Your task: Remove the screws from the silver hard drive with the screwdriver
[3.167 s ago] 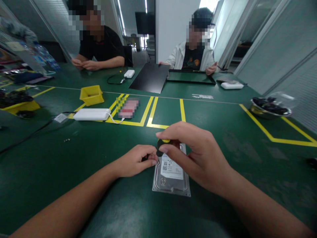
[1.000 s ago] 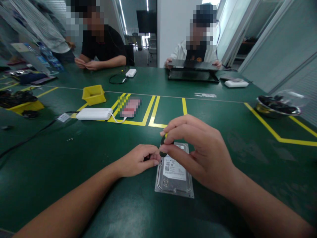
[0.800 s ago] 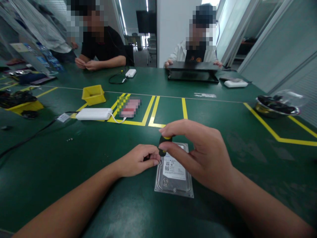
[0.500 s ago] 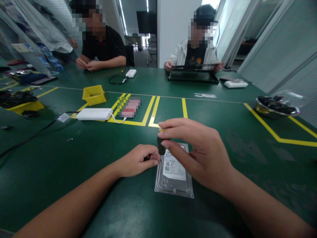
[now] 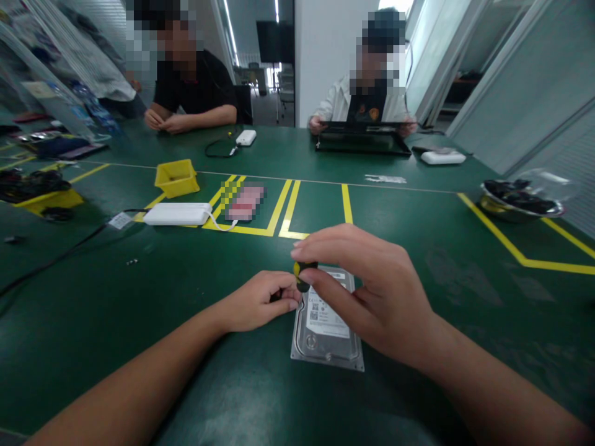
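Note:
A silver hard drive [image 5: 325,337] with a white label lies flat on the green table. My right hand [image 5: 376,285] pinches a short black-and-yellow screwdriver [image 5: 304,275] by its handle, between thumb and fingers. The screwdriver stands over the drive's left edge, and its tip is hidden. Beside that same edge is my left hand [image 5: 260,300], its fingers curled and closed, thumb and fingertips close to the screwdriver's lower end. A dark patch shows inside the left fingers; I cannot make out what they grip.
Beyond the drive are a white power bank [image 5: 177,214], a pink phone [image 5: 246,202] and a yellow bin [image 5: 176,178]. A metal bowl [image 5: 515,210] of dark parts sits at right. Two people sit opposite; one holds a dark panel [image 5: 365,139]. Small screws [image 5: 132,262] lie left.
The screwdriver's handle has tilted and turned in my right fingers, showing more yellow. My right index finger and thumb have shifted slightly. My left hand and the drive look unmoved.

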Demonstrator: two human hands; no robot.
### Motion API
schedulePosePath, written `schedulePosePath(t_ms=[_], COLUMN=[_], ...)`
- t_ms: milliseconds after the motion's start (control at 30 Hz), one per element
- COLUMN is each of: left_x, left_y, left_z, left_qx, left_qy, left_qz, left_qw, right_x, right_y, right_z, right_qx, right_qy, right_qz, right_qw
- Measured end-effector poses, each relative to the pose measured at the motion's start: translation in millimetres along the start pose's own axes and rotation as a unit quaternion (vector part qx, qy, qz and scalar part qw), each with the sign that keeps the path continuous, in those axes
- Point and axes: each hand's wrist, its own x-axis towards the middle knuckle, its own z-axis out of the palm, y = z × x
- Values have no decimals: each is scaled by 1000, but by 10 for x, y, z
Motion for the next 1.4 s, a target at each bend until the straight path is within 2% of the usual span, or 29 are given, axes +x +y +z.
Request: schedulePosePath(t_ms=[167, 400, 833, 1000, 1133, 1400], left_x=[-1, 8, 5, -2, 3, 9], left_y=[21, 52, 21, 28, 19, 22], left_z=[-13, -31, -11, -3, -7, -15], left_qx=[7, 3, -13, -7, -14, -10], left_qy=[-12, -5, -13, 8, -3, -11], left_qz=[-1, 0, -3, 1, -5, 3], left_qw=[1000, 1000, 1000, 1000, 1000, 1000], right_x=[-24, -19, -30, -26, -18, -30], right_y=[-10, -2, -7, -4, -3, -27], right_z=[0, 4, -8, 13, 21, 15], right_qx=[-1, -14, -23, -32, -42, -26], right_qy=[-12, 10, -11, 14, 27, 5], right_qz=[-4, 10, 11, 9, 10, 2], right_qw=[1000, 1000, 1000, 999, 999, 1000])
